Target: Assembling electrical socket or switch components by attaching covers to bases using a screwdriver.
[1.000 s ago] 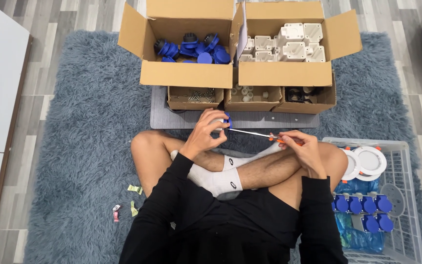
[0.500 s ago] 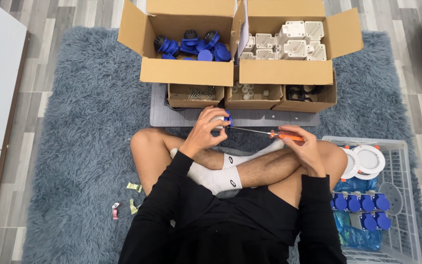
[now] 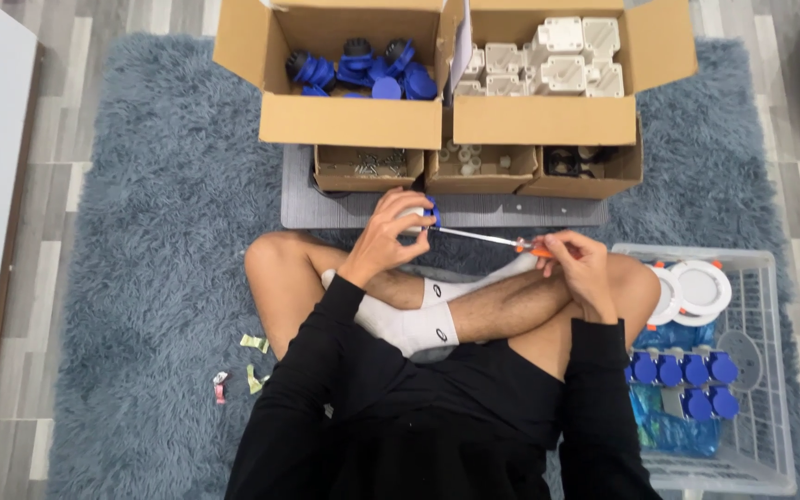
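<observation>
I sit cross-legged on a shaggy blue rug. My left hand (image 3: 395, 231) grips a small white and blue part (image 3: 426, 215) above my left knee. My right hand (image 3: 578, 267) holds a screwdriver by its orange handle (image 3: 536, 247). Its thin metal shaft (image 3: 479, 237) runs left, with the tip at the part in my left hand.
Ahead stand two open cardboard boxes: one with blue parts (image 3: 363, 70), one with white housings (image 3: 553, 56). Three small boxes (image 3: 479, 167) of hardware sit on a grey mat (image 3: 298, 208). A white wire basket (image 3: 770, 389) at right holds blue-capped pieces and white discs. Paper scraps (image 3: 252, 361) lie at left.
Both hands stay together on the part and the screwdriver; my right hand has shifted slightly on the handle. Nothing else has moved.
</observation>
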